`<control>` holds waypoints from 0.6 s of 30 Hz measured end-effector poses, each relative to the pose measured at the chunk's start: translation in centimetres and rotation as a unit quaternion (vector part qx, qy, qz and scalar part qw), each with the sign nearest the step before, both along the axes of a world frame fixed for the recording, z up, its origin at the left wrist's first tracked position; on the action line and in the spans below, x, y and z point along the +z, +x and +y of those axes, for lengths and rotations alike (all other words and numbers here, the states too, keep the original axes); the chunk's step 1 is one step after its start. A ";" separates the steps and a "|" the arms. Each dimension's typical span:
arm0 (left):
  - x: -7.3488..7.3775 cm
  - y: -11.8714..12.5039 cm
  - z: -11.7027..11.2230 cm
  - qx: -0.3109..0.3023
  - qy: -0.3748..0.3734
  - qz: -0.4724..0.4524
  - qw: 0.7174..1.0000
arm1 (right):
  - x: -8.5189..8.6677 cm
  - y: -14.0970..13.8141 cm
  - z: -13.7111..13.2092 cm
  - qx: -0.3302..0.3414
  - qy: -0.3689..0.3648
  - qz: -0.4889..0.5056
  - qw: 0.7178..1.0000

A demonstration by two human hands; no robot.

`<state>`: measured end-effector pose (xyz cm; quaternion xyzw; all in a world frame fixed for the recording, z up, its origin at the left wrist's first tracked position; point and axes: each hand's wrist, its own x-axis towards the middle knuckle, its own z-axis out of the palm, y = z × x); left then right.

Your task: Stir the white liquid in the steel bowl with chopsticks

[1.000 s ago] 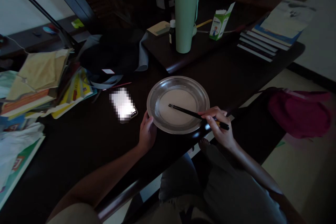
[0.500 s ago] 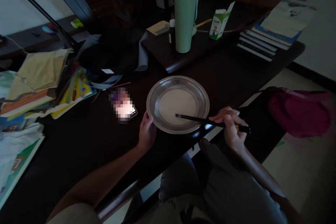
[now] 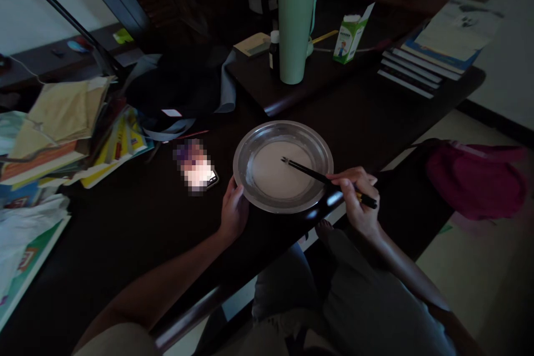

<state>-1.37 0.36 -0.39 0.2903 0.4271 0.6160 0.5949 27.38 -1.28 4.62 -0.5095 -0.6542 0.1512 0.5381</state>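
Observation:
A round metal plate (image 3: 243,151) with pale batter in it sits on the dark desk near its front edge. My left hand (image 3: 233,210) grips the plate's near-left rim. My right hand (image 3: 356,197) is closed on a pair of dark chopsticks (image 3: 311,172). Their tips rest in the batter right of the plate's middle.
A lit phone (image 3: 196,169) lies left of the plate. Behind it stand a green thermos (image 3: 297,19), a small bottle (image 3: 274,51) and an open carton (image 3: 349,36). Book stacks sit at far right (image 3: 434,50) and left (image 3: 62,128). A pink bag (image 3: 475,178) lies beyond the desk's right edge.
The chopstick tips have swept round in the batter, from the plate's left-middle to its near side and now up to the right of the middle. My left hand has stayed on the rim.

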 end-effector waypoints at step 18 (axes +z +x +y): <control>-0.5 -0.3 0.0 -0.005 0.009 0.008 1.000 | 0.1 -1.0 0.2 0.058 -0.048 -0.005 0.997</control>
